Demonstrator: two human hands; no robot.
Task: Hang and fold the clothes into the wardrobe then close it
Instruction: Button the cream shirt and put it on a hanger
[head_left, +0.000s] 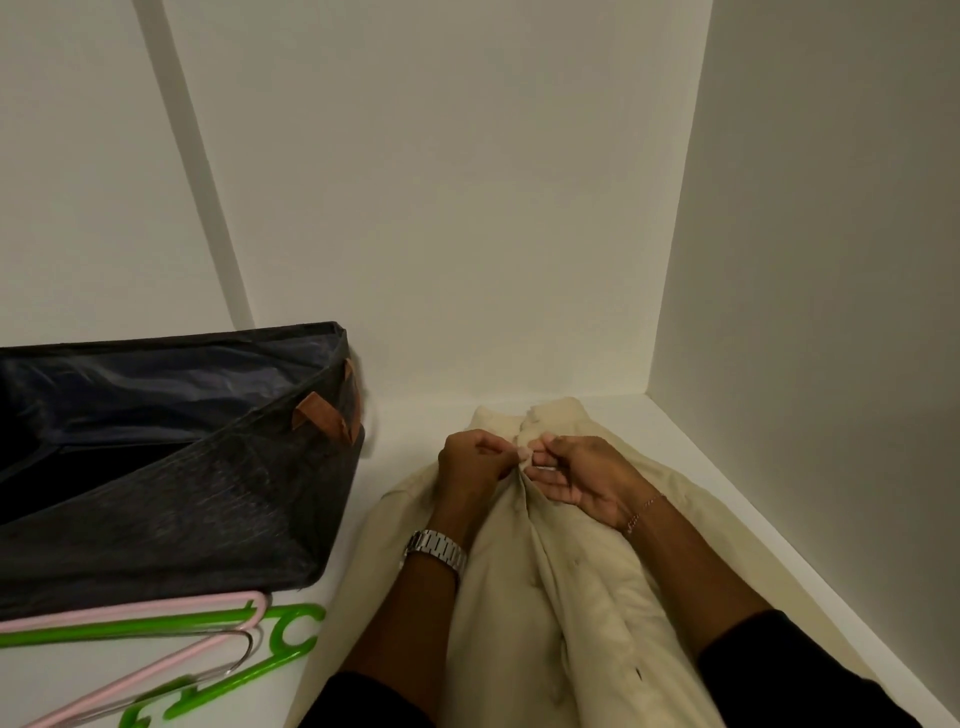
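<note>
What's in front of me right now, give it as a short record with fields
garment: cream shirt lying flat on white shelf
left hand: pinches the shirt's front near the collar
right hand: pinches the same spot
bin: dark fabric bin, left of the shirt
hangers: green hanger and pink hanger lying in front of the bin

The light is dim and soft with a warm, yellowish cast. The right wardrobe wall (831, 208) lies in grey shade, and the dark storage bag (156, 467) loses detail in near-black shadow. There is no glare. Wide-angle distortion slants the straight panel edges. The picture is slightly soft, with mild blur throughout.
</note>
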